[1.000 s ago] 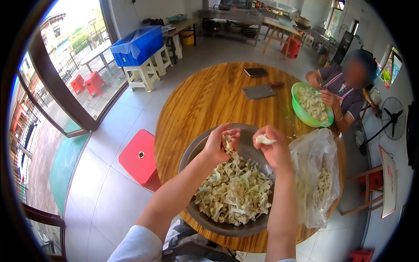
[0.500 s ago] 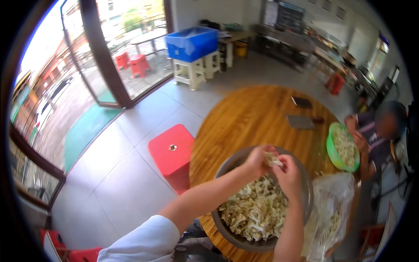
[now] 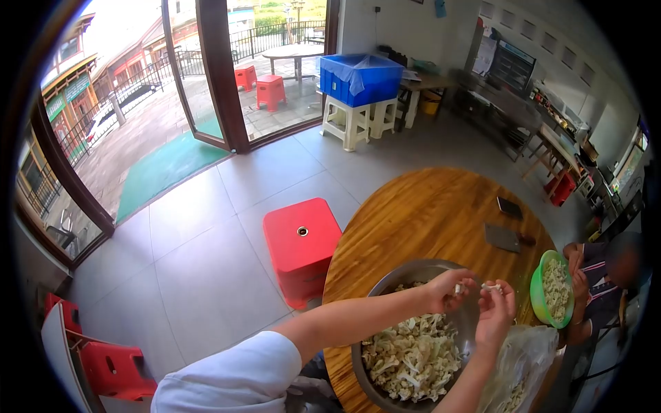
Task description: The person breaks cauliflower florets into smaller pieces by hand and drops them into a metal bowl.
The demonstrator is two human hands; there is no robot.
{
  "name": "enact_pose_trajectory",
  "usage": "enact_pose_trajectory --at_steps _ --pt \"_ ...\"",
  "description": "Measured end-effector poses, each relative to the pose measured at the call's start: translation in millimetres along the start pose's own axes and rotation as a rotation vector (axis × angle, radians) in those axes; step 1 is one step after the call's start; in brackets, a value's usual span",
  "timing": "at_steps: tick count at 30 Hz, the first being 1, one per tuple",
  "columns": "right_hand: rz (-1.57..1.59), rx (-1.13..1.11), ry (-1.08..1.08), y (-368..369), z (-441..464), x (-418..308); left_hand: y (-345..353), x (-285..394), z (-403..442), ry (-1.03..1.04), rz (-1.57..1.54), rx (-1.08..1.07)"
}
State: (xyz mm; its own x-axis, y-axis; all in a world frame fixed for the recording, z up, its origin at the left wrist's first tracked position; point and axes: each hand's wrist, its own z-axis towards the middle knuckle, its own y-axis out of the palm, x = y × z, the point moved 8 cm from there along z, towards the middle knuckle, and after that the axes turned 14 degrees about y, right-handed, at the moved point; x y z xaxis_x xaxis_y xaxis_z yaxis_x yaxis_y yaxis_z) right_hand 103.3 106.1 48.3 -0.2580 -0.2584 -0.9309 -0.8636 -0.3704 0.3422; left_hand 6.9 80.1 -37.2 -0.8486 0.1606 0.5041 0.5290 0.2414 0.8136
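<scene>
Over a large metal bowl (image 3: 385,279) of cauliflower pieces (image 3: 413,358), both my hands are raised with a small gap between them. Fingers curled, my left hand (image 3: 447,290) pinches a small pale piece of cauliflower. Another white piece, a floret bit or stem, sits between the thumb and fingertips of my right hand (image 3: 497,313). The bowl rests on a round wooden table (image 3: 392,213), and my forearms cover part of its contents.
A clear plastic bag (image 3: 527,351) with cauliflower bits lies right of the bowl. Beyond it, another person's hands (image 3: 578,275) are at a green basin (image 3: 537,296) of cauliflower. A cleaver (image 3: 501,237) and a phone (image 3: 509,207) lie farther back. Red stools (image 3: 303,234) stand left.
My hands have drawn apart, and each now holds a separate piece of cauliflower. The camera view has turned left, shifting the scene rightward. The co-worker stays beside the green basin.
</scene>
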Motion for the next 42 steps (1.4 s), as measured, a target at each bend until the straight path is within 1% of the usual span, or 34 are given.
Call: enact_pose_trajectory --at_steps 2,3,4,6,8,10,13,16,17,20,21,22,23,24,25,26,27,30,31,34,35,38,41,42 --pt "0.148 -0.091 -0.05 -0.7 -1.8 -9.8 -0.1 1.7 1.3 -0.008 -0.04 -0.006" --pt "0.239 -0.231 -0.071 2.4 -3.7 -15.4 -4.0 3.7 3.5 0.028 -0.044 0.033" --pt "0.219 -0.347 -0.061 6.0 -5.1 -15.6 -8.6 3.6 6.5 0.048 -0.047 0.066" --pt "0.179 -0.549 -0.038 11.9 -13.8 -13.8 -10.0 5.3 12.0 0.058 -0.159 0.014" --pt "-0.104 -0.566 0.062 21.6 -23.9 -3.6 -7.7 12.1 10.5 0.096 -0.281 -0.05" --pt "-0.321 -0.736 0.148 48.1 -41.5 2.8 -6.3 22.9 11.6 0.217 -0.336 -0.02" --pt "-0.39 -0.634 0.213 51.6 -35.9 12.7 -11.9 29.6 14.2 0.278 -0.311 0.032" --pt "-0.326 -0.282 0.139 22.3 -6.1 11.6 -1.5 30.1 6.1 0.264 -0.324 0.044" --pt "-0.408 -0.145 0.123 10.9 -0.6 10.2 -2.8 28.0 8.0 0.265 -0.334 0.065" --pt "-0.476 -0.043 0.03 9.0 2.2 7.8 -10.7 21.2 9.5 0.263 -0.221 0.121" --pt "-0.568 -0.123 -0.046 23.0 -2.9 -0.1 -16.8 17.2 15.4 0.249 -0.178 0.132" --pt "-0.695 -0.149 -0.15 31.7 -4.5 -1.6 -12.2 17.0 12.4 0.221 -0.166 0.078" --pt "-0.791 -0.147 -0.096 31.8 -10.6 0.6 -7.1 16.2 8.1 0.22 -0.131 0.066" --pt "-0.887 -0.109 -0.193 24.3 -4.9 14.6 0.9 18.8 0.6 0.224 -0.094 0.055" --pt "-0.975 -0.077 -0.2 25.9 -4.8 16.3 -3.4 14.5 6.0 0.2 -0.088 0.009" --pt "-1.002 -0.049 -0.318 22.0 -1.6 21.4 -10.0 9.3 14.3 0.181 -0.082 -0.031" --pt "-0.958 -0.017 -0.289 20.0 -1.9 21.4 -9.3 11.5 16.5 0.21 -0.053 -0.02" --pt "-0.894 0.065 -0.259 9.7 1.6 11.4 1.3 7.6 7.0 0.175 0.075 -0.045" --pt "-0.883 0.09 -0.258 7.3 2.2 8.9 3.6 6.6 5.1 0.153 0.069 -0.053" --pt "-0.85 0.177 -0.194 -6.9 5.5 8.5 18.4 7.8 -6.0 0.203 0.135 -0.094" --pt "-0.835 0.161 -0.233 -4.2 3.4 5.6 14.7 7.1 1.5 0.203 0.128 -0.139" --pt "-0.71 0.093 -0.322 0.0 3.2 1.2 14.3 13.0 -0.3 0.232 0.114 -0.058" --pt "-0.815 0.255 -0.392 -10.7 3.9 -0.1 11.9 17.1 -3.8 0.251 0.198 0.014" --pt "-0.742 0.257 -0.319 -16.6 6.6 3.0 10.4 14.2 -3.2 0.222 0.169 0.018"
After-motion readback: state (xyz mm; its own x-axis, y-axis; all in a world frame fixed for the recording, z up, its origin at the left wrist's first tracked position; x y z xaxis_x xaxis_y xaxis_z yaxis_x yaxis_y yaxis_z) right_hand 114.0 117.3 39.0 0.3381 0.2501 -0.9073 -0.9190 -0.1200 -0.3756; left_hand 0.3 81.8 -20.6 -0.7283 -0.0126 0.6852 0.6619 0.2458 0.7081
